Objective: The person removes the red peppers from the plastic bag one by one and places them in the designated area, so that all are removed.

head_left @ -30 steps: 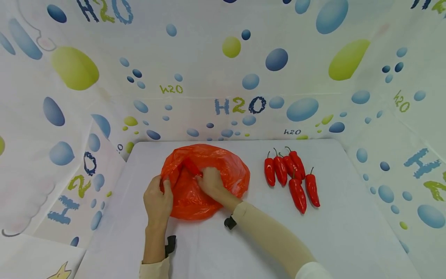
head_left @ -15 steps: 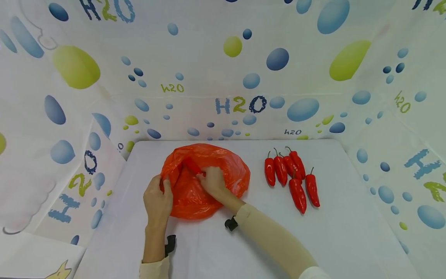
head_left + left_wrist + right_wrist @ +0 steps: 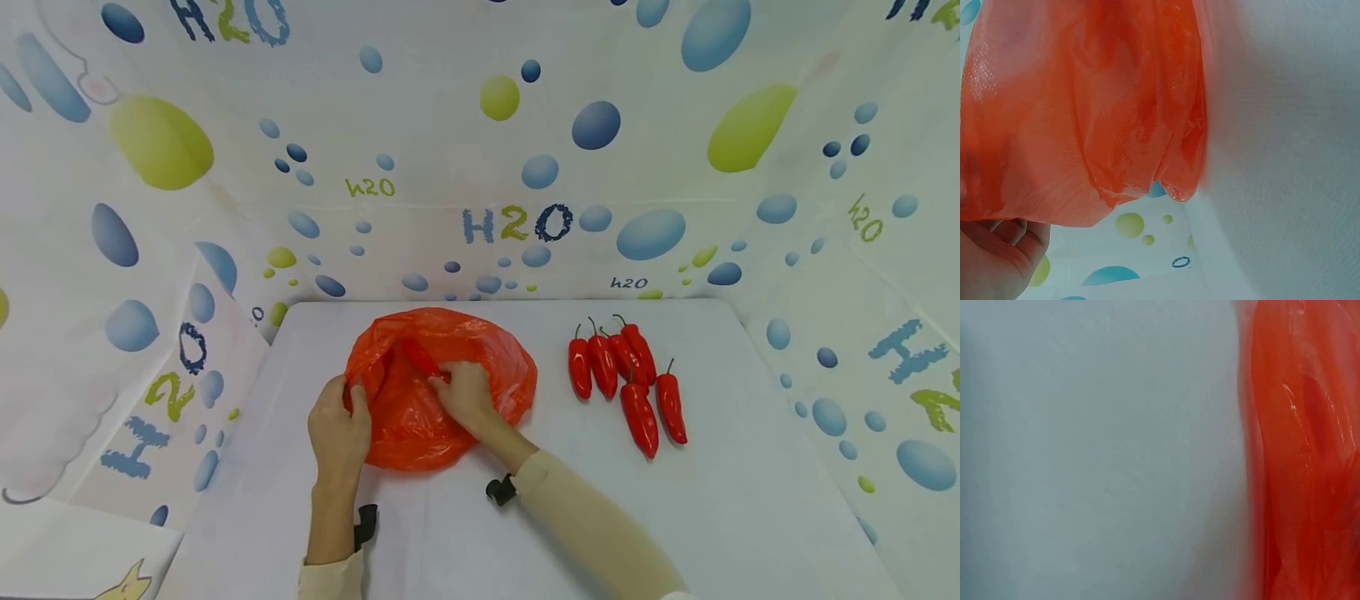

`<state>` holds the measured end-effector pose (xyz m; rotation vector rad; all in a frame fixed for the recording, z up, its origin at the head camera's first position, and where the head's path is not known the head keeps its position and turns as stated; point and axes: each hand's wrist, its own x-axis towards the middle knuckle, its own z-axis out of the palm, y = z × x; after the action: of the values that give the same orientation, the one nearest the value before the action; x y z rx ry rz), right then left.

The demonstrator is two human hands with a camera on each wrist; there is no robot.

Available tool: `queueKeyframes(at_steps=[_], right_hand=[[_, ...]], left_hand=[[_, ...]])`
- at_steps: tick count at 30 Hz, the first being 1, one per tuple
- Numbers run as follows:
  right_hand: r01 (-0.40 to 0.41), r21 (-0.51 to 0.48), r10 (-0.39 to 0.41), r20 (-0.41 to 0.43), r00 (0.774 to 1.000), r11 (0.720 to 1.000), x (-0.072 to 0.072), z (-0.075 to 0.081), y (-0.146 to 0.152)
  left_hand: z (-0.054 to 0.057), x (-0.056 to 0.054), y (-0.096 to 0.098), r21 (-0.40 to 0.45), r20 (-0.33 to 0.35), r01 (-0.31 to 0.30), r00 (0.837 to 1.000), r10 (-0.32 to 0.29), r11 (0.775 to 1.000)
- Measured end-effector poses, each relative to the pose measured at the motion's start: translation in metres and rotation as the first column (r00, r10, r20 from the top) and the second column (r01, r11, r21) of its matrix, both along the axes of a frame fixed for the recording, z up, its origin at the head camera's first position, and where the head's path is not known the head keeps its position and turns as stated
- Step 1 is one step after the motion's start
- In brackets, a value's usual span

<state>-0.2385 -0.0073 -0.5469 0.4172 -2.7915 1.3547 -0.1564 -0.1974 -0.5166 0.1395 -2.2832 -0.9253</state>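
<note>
An orange-red plastic bag [image 3: 420,437] lies on the table with its mouth spread. At its left side my left hand [image 3: 339,429] grips the rim between thumb and fingers; the left wrist view shows that hand [image 3: 1007,253] beneath the plastic. Over the bag's mouth, my right hand [image 3: 468,400] pinches a red chili pepper [image 3: 422,358] near its stem end, the tip pointing up and left. In the right wrist view only the bag [image 3: 1304,456] shows beside the white surface, with the hand and pepper out of sight. Whatever lies deeper in the bag is hidden.
Several red chili peppers [image 3: 640,419] with green stems lie to the right of the bag on the white table [image 3: 525,533]. Patterned sheeting [image 3: 420,242] stands up behind the table and along both sides.
My right hand has shifted a little to the right, drawing the chili pepper with it. The left hand keeps its hold on the bag's rim, and the loose peppers stay put.
</note>
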Motion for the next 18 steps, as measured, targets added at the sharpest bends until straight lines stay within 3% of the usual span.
queueKeyframes(at_steps=[10, 18], right_hand=[[-0.019, -0.09, 0.02, 0.005, 1.0, 0.996, 0.013, -0.001, 0.01], [0.019, -0.057, -0.021, -0.04, 0.999, 0.998, 0.017, -0.002, 0.016]], left_hand=[[-0.001, 0.001, -0.001, 0.008, 0.026, -0.014, 1.0, 0.014, 1.0], [0.0, 0.001, 0.0, 0.009, 0.037, -0.011, 0.999, 0.011, 1.0]])
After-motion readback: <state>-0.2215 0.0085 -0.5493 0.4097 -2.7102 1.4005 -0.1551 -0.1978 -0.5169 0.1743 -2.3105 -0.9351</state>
